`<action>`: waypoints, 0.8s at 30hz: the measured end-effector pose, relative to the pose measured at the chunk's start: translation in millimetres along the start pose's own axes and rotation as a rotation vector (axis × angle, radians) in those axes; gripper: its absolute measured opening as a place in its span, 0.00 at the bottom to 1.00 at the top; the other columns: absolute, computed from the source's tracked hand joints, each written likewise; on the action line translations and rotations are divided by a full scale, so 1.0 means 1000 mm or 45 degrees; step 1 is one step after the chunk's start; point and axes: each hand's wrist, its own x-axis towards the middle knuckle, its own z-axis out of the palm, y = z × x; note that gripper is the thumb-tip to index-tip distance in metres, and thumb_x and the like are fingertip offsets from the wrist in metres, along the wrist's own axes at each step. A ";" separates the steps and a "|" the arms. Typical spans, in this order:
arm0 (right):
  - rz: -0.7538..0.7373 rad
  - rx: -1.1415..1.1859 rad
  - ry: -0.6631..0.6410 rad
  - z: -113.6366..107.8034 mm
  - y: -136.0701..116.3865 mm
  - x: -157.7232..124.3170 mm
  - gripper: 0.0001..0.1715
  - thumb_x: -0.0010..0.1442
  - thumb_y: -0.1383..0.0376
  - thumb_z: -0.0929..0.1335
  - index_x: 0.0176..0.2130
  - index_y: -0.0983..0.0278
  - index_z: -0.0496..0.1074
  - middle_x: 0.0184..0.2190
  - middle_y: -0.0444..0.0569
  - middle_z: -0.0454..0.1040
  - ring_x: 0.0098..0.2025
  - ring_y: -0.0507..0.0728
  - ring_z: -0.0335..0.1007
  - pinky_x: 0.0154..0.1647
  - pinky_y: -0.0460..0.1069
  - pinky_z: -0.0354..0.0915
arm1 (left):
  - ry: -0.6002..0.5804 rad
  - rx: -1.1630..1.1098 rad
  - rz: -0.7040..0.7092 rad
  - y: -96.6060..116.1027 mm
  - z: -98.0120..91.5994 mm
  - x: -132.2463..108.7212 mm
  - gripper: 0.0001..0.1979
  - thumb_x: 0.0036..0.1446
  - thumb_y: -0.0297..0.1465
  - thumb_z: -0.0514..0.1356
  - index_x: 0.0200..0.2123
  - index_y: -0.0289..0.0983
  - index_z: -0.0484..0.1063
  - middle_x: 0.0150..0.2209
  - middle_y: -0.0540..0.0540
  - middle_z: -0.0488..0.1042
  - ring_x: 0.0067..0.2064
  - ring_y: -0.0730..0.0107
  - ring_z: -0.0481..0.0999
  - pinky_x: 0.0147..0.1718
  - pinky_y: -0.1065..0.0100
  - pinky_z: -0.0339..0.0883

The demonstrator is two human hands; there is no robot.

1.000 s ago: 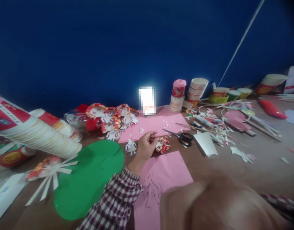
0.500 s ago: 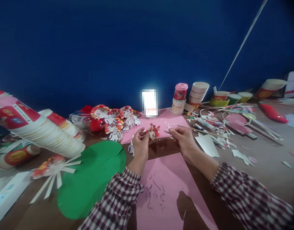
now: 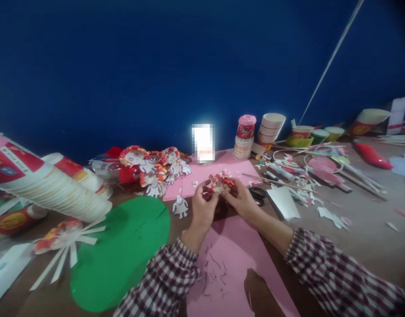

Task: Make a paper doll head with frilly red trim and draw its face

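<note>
Both hands meet over the near edge of a pink sheet (image 3: 217, 165). Between them is a small paper cutout (image 3: 221, 186) with red and cream paper pieces around its edge. My left hand (image 3: 203, 200) pinches its left side, and my right hand (image 3: 241, 198) has closed fingers on the right side. Fingers cover parts of the cutout. Black-handled scissors (image 3: 259, 194) lie just right of my right hand. Left of my hands rests a white paper body cutout (image 3: 180, 207). Finished-looking paper figures (image 3: 154, 167) with red-trimmed heads stand in a cluster farther back.
A green paper shape (image 3: 123, 255) lies at left, near leaning stacked paper cups (image 3: 66, 193). Another pink sheet (image 3: 228, 259) with dark marks and a cut-out hole lies in front. Upright cup stacks (image 3: 271, 130), pens, paper scraps (image 3: 332, 217) and a white card (image 3: 284, 202) are at right.
My right hand has moved left to the cutout; the thin dark tip at its fingers no longer shows. The cutout has shifted slightly right. The scissors have come into view.
</note>
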 end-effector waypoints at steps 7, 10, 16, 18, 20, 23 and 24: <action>-0.048 -0.088 0.031 -0.004 0.007 0.002 0.22 0.52 0.64 0.68 0.48 0.63 0.62 0.39 0.49 0.74 0.38 0.56 0.72 0.40 0.52 0.68 | -0.128 -0.106 -0.015 -0.002 0.003 -0.002 0.27 0.47 0.29 0.63 0.51 0.36 0.61 0.45 0.41 0.71 0.40 0.70 0.75 0.38 0.70 0.70; -0.021 0.002 0.024 -0.004 0.008 0.001 0.24 0.51 0.64 0.68 0.48 0.63 0.62 0.39 0.50 0.74 0.39 0.56 0.73 0.42 0.53 0.68 | -0.155 -0.156 -0.006 -0.002 0.004 -0.003 0.29 0.47 0.30 0.65 0.52 0.36 0.60 0.46 0.41 0.71 0.41 0.69 0.75 0.39 0.70 0.70; -0.055 0.092 -0.030 -0.001 0.009 0.000 0.23 0.50 0.66 0.69 0.47 0.62 0.62 0.43 0.50 0.74 0.44 0.57 0.72 0.47 0.54 0.66 | 0.020 -0.041 -0.004 -0.001 0.002 -0.001 0.30 0.44 0.37 0.67 0.50 0.36 0.62 0.39 0.44 0.72 0.36 0.71 0.74 0.35 0.70 0.70; -0.040 0.066 -0.038 0.000 0.009 -0.001 0.22 0.50 0.65 0.69 0.46 0.62 0.63 0.41 0.49 0.74 0.44 0.57 0.72 0.47 0.53 0.66 | 0.076 0.022 0.021 -0.001 0.000 0.000 0.30 0.43 0.37 0.67 0.49 0.35 0.63 0.36 0.46 0.72 0.35 0.71 0.74 0.35 0.70 0.69; -0.016 0.051 -0.040 0.000 0.009 -0.001 0.18 0.50 0.64 0.69 0.43 0.63 0.65 0.37 0.48 0.75 0.41 0.57 0.72 0.45 0.53 0.67 | 0.094 0.048 0.034 -0.001 -0.002 0.001 0.29 0.43 0.37 0.67 0.48 0.35 0.64 0.35 0.46 0.71 0.35 0.71 0.74 0.35 0.70 0.69; 0.022 0.049 -0.031 0.000 0.007 -0.001 0.14 0.49 0.64 0.69 0.38 0.63 0.67 0.31 0.45 0.74 0.34 0.55 0.72 0.37 0.50 0.68 | 0.085 0.026 0.037 -0.003 -0.002 0.001 0.28 0.44 0.35 0.66 0.48 0.35 0.64 0.35 0.46 0.71 0.35 0.70 0.74 0.35 0.69 0.70; 0.039 0.046 -0.025 0.000 0.006 -0.001 0.14 0.49 0.63 0.69 0.37 0.63 0.67 0.29 0.44 0.74 0.31 0.54 0.71 0.33 0.48 0.67 | 0.080 0.006 0.040 -0.004 -0.002 0.002 0.27 0.44 0.35 0.66 0.48 0.35 0.64 0.35 0.46 0.71 0.35 0.70 0.74 0.35 0.69 0.70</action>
